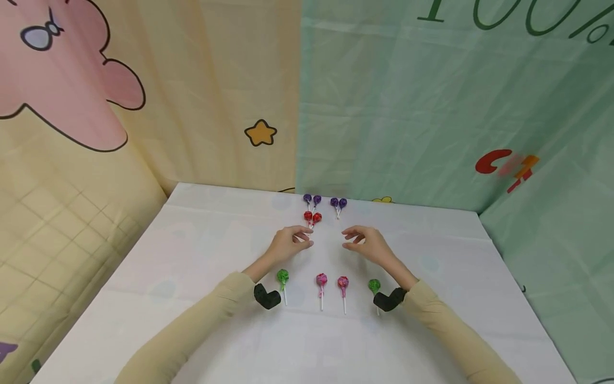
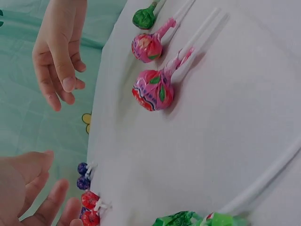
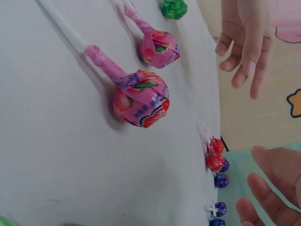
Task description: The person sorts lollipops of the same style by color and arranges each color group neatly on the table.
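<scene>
My left hand [image 1: 287, 242] hovers over the table just in front of two red lollipops [image 1: 317, 217], its fingers loosely bent and nothing between them. Facing it across a gap, my right hand [image 1: 370, 243] is likewise empty, below a pair of purple lollipops [image 1: 334, 202]. Another purple pair [image 1: 307, 198] lies behind the red ones. Nearer me, two pink lollipops [image 1: 321, 279] [image 3: 141, 100] lie side by side with sticks toward me. A green lollipop [image 1: 282, 276] is by my left wrist; a second green lollipop [image 1: 373, 285] is partly hidden by the right wrist's black device.
The white-covered table [image 1: 216, 229] reaches back to a yellow curtain [image 1: 230, 80] and a green curtain [image 1: 384, 106]. Black wrist devices [image 1: 266, 296] hang under both forearms, close above the green lollipops.
</scene>
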`<control>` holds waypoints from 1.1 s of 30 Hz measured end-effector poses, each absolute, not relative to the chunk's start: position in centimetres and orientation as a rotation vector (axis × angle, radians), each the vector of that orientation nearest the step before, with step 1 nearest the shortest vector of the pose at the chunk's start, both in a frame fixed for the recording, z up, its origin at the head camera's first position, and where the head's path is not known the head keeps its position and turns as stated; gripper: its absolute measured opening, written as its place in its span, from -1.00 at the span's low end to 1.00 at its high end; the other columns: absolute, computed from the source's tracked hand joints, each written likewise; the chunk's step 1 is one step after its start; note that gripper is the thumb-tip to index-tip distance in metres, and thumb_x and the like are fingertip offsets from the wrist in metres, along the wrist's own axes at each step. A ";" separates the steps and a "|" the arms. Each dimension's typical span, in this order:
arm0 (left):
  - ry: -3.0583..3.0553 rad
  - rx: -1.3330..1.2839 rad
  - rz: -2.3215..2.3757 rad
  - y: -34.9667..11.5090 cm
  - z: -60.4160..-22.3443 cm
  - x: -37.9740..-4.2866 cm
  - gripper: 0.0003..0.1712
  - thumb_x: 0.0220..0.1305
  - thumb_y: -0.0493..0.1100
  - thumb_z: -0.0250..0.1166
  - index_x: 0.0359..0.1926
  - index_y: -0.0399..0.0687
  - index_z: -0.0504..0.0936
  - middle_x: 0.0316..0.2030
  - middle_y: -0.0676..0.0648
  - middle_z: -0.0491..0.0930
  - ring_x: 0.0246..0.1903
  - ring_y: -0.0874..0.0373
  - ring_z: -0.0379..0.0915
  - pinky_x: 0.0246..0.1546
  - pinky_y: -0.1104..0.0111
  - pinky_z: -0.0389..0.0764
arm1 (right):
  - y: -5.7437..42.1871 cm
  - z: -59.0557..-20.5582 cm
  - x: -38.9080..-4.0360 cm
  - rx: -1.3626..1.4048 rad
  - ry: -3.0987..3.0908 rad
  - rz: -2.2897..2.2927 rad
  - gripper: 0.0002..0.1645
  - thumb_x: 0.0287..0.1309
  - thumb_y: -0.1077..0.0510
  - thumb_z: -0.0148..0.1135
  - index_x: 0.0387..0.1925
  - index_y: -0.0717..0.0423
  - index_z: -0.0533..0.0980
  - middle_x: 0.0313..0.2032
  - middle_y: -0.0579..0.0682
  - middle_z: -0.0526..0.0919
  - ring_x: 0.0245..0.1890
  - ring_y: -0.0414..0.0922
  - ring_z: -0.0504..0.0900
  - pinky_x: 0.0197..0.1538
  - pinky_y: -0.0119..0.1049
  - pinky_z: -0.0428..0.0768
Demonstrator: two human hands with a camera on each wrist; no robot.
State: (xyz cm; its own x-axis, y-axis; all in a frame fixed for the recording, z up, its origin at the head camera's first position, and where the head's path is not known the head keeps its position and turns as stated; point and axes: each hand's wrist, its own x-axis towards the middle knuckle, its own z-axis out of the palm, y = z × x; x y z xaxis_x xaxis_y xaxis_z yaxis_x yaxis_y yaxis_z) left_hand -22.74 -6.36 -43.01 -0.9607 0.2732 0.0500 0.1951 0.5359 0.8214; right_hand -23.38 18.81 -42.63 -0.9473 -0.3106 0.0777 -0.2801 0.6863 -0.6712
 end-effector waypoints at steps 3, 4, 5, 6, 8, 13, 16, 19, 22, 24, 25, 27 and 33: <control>2.654 0.430 1.425 -6.2 -43.0 -21.9 -0.61 0.22 -0.14 0.34 0.06 -0.14 0.62 -0.19 -0.10 0.71 -0.31 0.15 0.47 -0.32 0.41 0.46 | 19.3 -42.9 -22.6 -0.499 2.835 -1.114 -0.60 0.14 0.13 0.34 0.01 0.17 0.58 -0.15 0.10 0.71 -0.20 -0.04 0.62 -0.16 -0.18 0.58; 2.650 0.438 1.423 -6.1 -43.0 -21.7 -0.61 0.22 -0.14 0.34 0.07 -0.14 0.62 -0.18 -0.10 0.71 -0.31 0.15 0.47 -0.33 0.42 0.46 | 19.4 -43.0 -22.4 -0.502 2.832 -1.108 -0.60 0.14 0.12 0.34 0.01 0.16 0.58 -0.15 0.10 0.71 -0.20 -0.04 0.62 -0.16 -0.18 0.58; 2.646 0.450 1.421 -6.0 -43.1 -21.5 -0.61 0.21 -0.14 0.34 0.06 -0.14 0.62 -0.18 -0.10 0.71 -0.31 0.16 0.48 -0.33 0.43 0.47 | 19.6 -43.1 -22.1 -0.501 2.828 -1.106 -0.60 0.14 0.12 0.34 0.01 0.16 0.58 -0.15 0.08 0.71 -0.19 -0.04 0.61 -0.16 -0.19 0.57; 2.639 0.460 1.421 -5.9 -43.1 -21.3 -0.61 0.21 -0.14 0.35 0.06 -0.14 0.62 -0.18 -0.10 0.71 -0.30 0.16 0.49 -0.33 0.43 0.47 | 19.7 -43.2 -21.8 -0.500 2.823 -1.102 -0.60 0.13 0.12 0.34 0.01 0.15 0.59 -0.16 0.07 0.71 -0.19 -0.05 0.61 -0.17 -0.20 0.57; 2.629 0.494 1.420 -5.8 -43.3 -20.8 -0.61 0.20 -0.15 0.35 0.06 -0.15 0.62 -0.18 -0.11 0.71 -0.30 0.15 0.50 -0.33 0.44 0.48 | 20.0 -43.4 -21.4 -0.505 2.813 -1.103 -0.61 0.12 0.12 0.35 0.00 0.14 0.59 -0.19 0.05 0.71 -0.20 -0.06 0.61 -0.19 -0.23 0.55; 2.587 0.541 1.420 -5.4 -43.7 -19.9 -0.60 0.20 -0.16 0.35 0.07 -0.15 0.61 -0.15 -0.12 0.70 -0.28 0.16 0.50 -0.34 0.45 0.49 | 20.4 -44.1 -20.4 -0.526 2.785 -1.112 -0.64 0.12 0.12 0.36 -0.03 0.12 0.60 -0.23 0.01 0.71 -0.23 -0.10 0.61 -0.20 -0.27 0.54; 2.573 0.559 1.406 -5.1 -43.9 -19.5 -0.58 0.19 -0.16 0.36 0.08 -0.16 0.60 -0.13 -0.14 0.69 -0.27 0.16 0.51 -0.33 0.46 0.49 | 20.5 -44.4 -20.0 -0.533 2.764 -1.116 -0.64 0.12 0.12 0.35 -0.03 0.12 0.60 -0.23 0.01 0.71 -0.23 -0.12 0.60 -0.17 -0.26 0.56; 2.570 0.585 1.389 -4.9 -43.9 -19.2 -0.57 0.18 -0.18 0.37 0.08 -0.19 0.60 -0.12 -0.17 0.69 -0.27 0.13 0.52 -0.33 0.45 0.49 | 20.5 -44.7 -19.7 -0.522 2.747 -1.114 -0.64 0.12 0.10 0.36 -0.03 0.10 0.60 -0.23 -0.02 0.71 -0.23 -0.15 0.59 -0.16 -0.29 0.56; 2.570 0.610 1.355 -4.6 -44.1 -19.0 -0.56 0.16 -0.20 0.38 0.08 -0.19 0.60 -0.12 -0.18 0.68 -0.27 0.12 0.53 -0.34 0.45 0.48 | 20.4 -45.0 -19.4 -0.537 2.726 -1.110 -0.64 0.12 0.09 0.36 -0.03 0.10 0.60 -0.25 -0.04 0.71 -0.24 -0.17 0.58 -0.17 -0.34 0.55; 2.574 0.635 1.318 -4.5 -44.2 -18.8 -0.56 0.15 -0.20 0.38 0.08 -0.20 0.59 -0.11 -0.18 0.68 -0.27 0.12 0.53 -0.35 0.46 0.47 | 20.3 -45.1 -19.1 -0.553 2.708 -1.109 -0.63 0.11 0.09 0.36 -0.03 0.11 0.60 -0.25 -0.05 0.71 -0.25 -0.18 0.57 -0.17 -0.35 0.55; 2.574 0.640 1.297 -4.4 -44.3 -18.8 -0.55 0.14 -0.20 0.39 0.08 -0.19 0.59 -0.11 -0.18 0.68 -0.27 0.12 0.53 -0.34 0.46 0.47 | 20.2 -45.1 -19.0 -0.566 2.696 -1.107 -0.63 0.11 0.09 0.36 -0.03 0.12 0.60 -0.25 -0.04 0.71 -0.25 -0.18 0.57 -0.18 -0.36 0.55; 2.582 0.647 1.250 -4.3 -44.3 -18.6 -0.53 0.12 -0.19 0.41 0.08 -0.18 0.60 -0.11 -0.17 0.69 -0.27 0.12 0.53 -0.33 0.45 0.47 | 20.1 -45.2 -18.8 -0.585 2.673 -1.101 -0.61 0.10 0.07 0.37 -0.04 0.12 0.60 -0.26 -0.04 0.71 -0.26 -0.18 0.58 -0.19 -0.37 0.54; 2.630 0.590 1.064 -3.8 -44.8 -18.4 -0.54 0.10 -0.09 0.44 0.04 -0.07 0.64 -0.15 -0.06 0.70 -0.25 0.14 0.53 -0.29 0.37 0.49 | 19.8 -45.5 -18.3 -0.585 2.626 -1.088 -0.59 0.05 0.04 0.42 -0.05 0.09 0.61 -0.28 -0.08 0.71 -0.25 -0.18 0.57 -0.23 -0.38 0.51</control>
